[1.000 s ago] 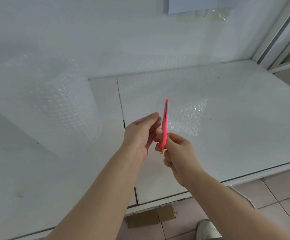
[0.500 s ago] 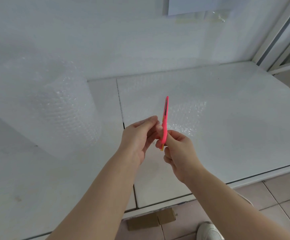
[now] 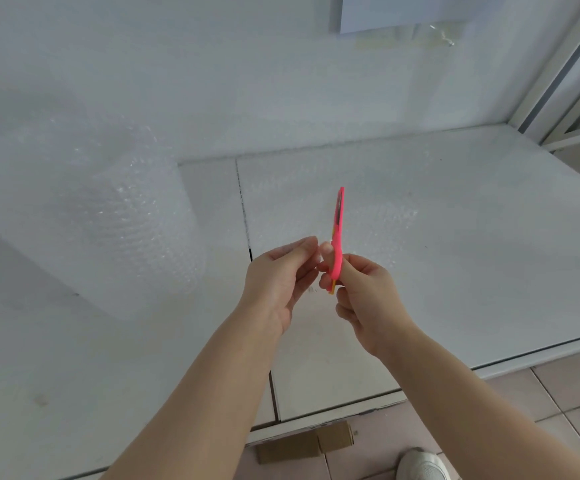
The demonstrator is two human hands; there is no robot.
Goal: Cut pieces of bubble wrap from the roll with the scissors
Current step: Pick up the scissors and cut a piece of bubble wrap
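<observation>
scissors (image 3: 337, 233): seen edge-on, pink; blades closed or parted, can't tell; lower handle buried in the right hand (image 3: 364, 296).
left hand (image 3: 278, 282): fingertips meet the right thumb by the handle; whether they touch the scissors is hidden.
bubble wrap roll (image 3: 108, 216): left side cut off by the frame; its free edge melts into the white table (image 3: 489, 271).
loose bubble wrap piece (image 3: 385, 226): outline faint, perhaps a single sheet; near edge hidden behind the hands.
paper on wall (image 3: 399, 12): top cropped.
cardboard (image 3: 302, 445): partly under the table lip.
shoe (image 3: 420, 464): cut by the bottom edge.
forearms: run out of frame below.
</observation>
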